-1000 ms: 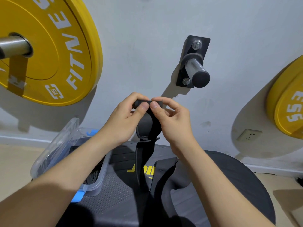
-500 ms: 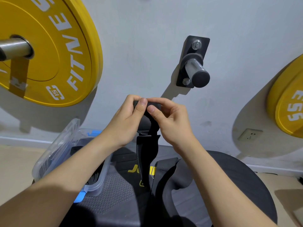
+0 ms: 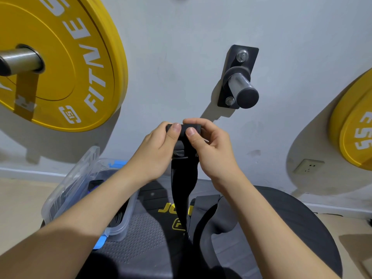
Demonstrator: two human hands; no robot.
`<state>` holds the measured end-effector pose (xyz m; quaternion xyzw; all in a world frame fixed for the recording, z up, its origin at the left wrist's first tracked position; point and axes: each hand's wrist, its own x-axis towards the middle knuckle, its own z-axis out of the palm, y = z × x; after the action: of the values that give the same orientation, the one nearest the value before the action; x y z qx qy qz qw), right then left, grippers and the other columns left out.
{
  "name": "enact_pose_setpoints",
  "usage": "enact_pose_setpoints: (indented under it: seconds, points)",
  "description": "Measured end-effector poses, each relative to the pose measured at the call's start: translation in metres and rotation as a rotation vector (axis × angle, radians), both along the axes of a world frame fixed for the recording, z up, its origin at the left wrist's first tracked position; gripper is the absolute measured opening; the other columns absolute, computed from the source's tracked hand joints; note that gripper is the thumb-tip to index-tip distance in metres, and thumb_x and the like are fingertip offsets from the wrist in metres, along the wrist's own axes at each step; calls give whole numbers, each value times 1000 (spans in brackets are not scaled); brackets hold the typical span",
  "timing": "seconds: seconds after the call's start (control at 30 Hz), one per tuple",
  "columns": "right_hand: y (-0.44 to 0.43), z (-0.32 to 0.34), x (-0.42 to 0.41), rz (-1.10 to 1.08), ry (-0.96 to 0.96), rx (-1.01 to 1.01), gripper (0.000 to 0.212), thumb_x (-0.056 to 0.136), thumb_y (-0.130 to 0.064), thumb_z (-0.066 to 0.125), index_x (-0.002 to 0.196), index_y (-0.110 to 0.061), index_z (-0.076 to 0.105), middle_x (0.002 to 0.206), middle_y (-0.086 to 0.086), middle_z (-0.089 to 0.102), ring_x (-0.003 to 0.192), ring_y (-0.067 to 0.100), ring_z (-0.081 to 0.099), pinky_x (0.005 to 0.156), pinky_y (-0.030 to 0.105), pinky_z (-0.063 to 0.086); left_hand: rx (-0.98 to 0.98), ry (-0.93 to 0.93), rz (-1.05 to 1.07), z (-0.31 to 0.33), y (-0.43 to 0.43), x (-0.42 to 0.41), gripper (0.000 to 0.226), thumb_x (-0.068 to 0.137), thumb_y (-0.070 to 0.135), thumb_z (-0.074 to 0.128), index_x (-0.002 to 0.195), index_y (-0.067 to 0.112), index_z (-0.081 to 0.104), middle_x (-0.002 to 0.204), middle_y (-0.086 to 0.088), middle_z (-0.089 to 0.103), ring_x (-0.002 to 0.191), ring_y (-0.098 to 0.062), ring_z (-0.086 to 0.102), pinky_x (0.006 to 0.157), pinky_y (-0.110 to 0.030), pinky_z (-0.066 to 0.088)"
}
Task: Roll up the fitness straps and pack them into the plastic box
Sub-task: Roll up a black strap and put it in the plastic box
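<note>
Fingers [image 3: 177, 128] of our left hand [image 3: 155, 156] and right hand [image 3: 211, 152] pinch the rolled top of the black fitness strap [image 3: 183, 178], its tail hanging; our plastic box [image 3: 80, 190] sits lower left, beside it.

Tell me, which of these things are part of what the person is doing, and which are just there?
Part of the job:
- black strap, its top end being rolled
- left hand and right hand, both gripping the roll
- clear plastic box, open, with dark straps inside

Just there:
- yellow weight plates
- empty wall peg
- wall socket
- black mat
</note>
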<state>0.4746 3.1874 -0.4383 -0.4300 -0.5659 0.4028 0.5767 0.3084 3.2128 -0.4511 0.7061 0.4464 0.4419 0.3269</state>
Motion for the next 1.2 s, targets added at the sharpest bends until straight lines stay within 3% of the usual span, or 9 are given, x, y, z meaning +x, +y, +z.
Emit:
enact_pose_setpoints:
  seconds: [0.13,0.23,0.37,0.57,0.7,0.87,1.07,1.13,1.2]
  points:
    - [-3,4,12,119,25,-105,58,89,-12,82,142,-21,61,93,-6,72,85,6,70,78,22,55,8,20,-9,-3,1,-3,32,114,54,35,113,29,54,101,6,66,89,-9,64,78,-40,56]
    - [-3,4,21,157,-171,-55,78,81,1,87,147,-27,56,104,5,70,85,8,70,83,29,60,33,22,25,-4,1,-4,23,116,45,36,120,25,49,106,6,64,90,1,63,72,-22,51]
    - [0,0,16,22,-190,-3,61,89,1,84,142,-20,62,90,15,76,77,15,68,85,38,63,30,-31,41,-2,4,-5,18,116,40,40,122,26,48,109,9,64,91,9,62,72,-20,51]
    - [10,-5,13,-123,-33,-108,25,89,-2,84,111,-9,73,69,11,67,68,17,64,75,29,60,62,-71,-101,1,2,-7,11,113,31,55,123,35,55,113,6,68,96,-32,70,86,-57,61]
    - [12,-11,14,-191,-129,-121,16,93,-6,77,103,-15,68,60,1,61,58,16,54,58,29,48,71,-47,-121,-2,2,-8,16,109,30,60,119,43,57,108,19,68,81,-31,73,76,-44,65]
    - [10,-9,8,-105,-376,-24,24,104,-2,54,117,-18,66,99,6,76,89,26,71,76,38,53,88,-102,-84,-4,3,-6,18,103,21,67,111,37,63,112,12,72,89,-24,79,82,-61,64]
    - [3,-1,10,52,-117,-86,18,108,-27,61,120,-22,73,101,21,77,87,37,72,76,48,57,188,-89,-13,-3,4,-9,25,93,10,76,101,33,71,103,13,75,97,-17,74,78,-34,65]
    - [4,-3,10,-12,-127,-12,15,109,-20,64,117,-16,76,90,14,79,78,21,69,74,38,55,134,-124,-26,-2,5,-8,29,90,7,77,100,34,71,103,12,75,95,-18,74,70,-33,63]
    - [4,-3,7,-27,-117,11,15,105,-10,68,117,-14,77,95,24,78,84,32,72,84,51,59,83,-184,-58,-1,6,-7,26,90,13,74,107,32,70,109,11,74,102,-17,75,78,-33,64]
